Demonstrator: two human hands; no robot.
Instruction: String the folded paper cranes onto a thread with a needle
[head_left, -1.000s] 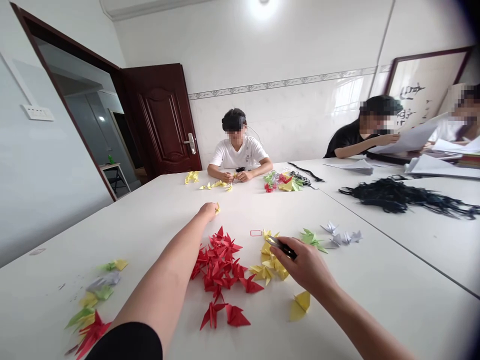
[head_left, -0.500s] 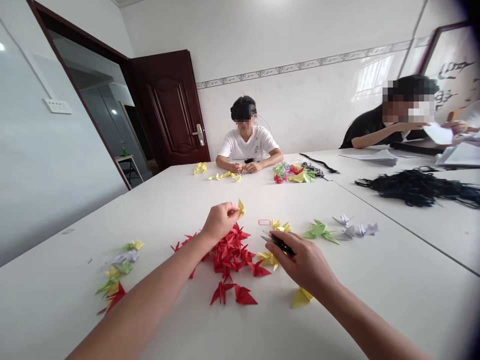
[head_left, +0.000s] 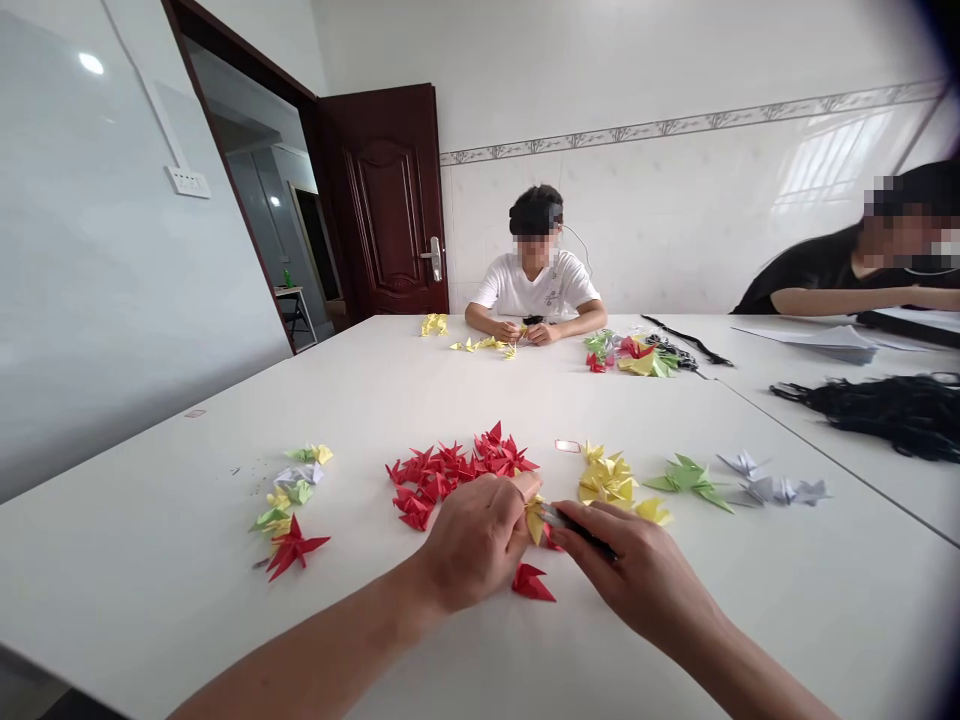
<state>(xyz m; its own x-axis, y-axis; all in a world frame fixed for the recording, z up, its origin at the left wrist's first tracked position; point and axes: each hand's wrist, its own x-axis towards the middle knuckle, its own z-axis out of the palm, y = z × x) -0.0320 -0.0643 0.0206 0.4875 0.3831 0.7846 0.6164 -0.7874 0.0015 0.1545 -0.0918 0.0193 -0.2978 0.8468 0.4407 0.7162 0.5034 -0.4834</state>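
My left hand (head_left: 480, 535) is closed in a pinch on a small yellow paper crane (head_left: 535, 522). Black-handled snips (head_left: 589, 530) lie in the grip of my right hand (head_left: 637, 560); their metal tip is at the crane's edge, and whether it touches cannot be made out. A pile of red paper cranes (head_left: 442, 475) spreads behind my left hand, partly covered by it. One more red crane (head_left: 532, 582) sits between my wrists. Yellow cranes (head_left: 607, 478) are grouped just beyond my right hand.
A curved row of mixed cranes ends in a red one (head_left: 295, 548) at left. Green (head_left: 690, 480) and white cranes (head_left: 784, 490) lie at right. Across the table a person (head_left: 536, 270) handles yellow paper pieces. Black cords (head_left: 877, 415) and another person (head_left: 840, 260) are farther right.
My left hand has come down and nearer with the yellow crane, meeting the snips in my right hand. The view has turned slightly left.
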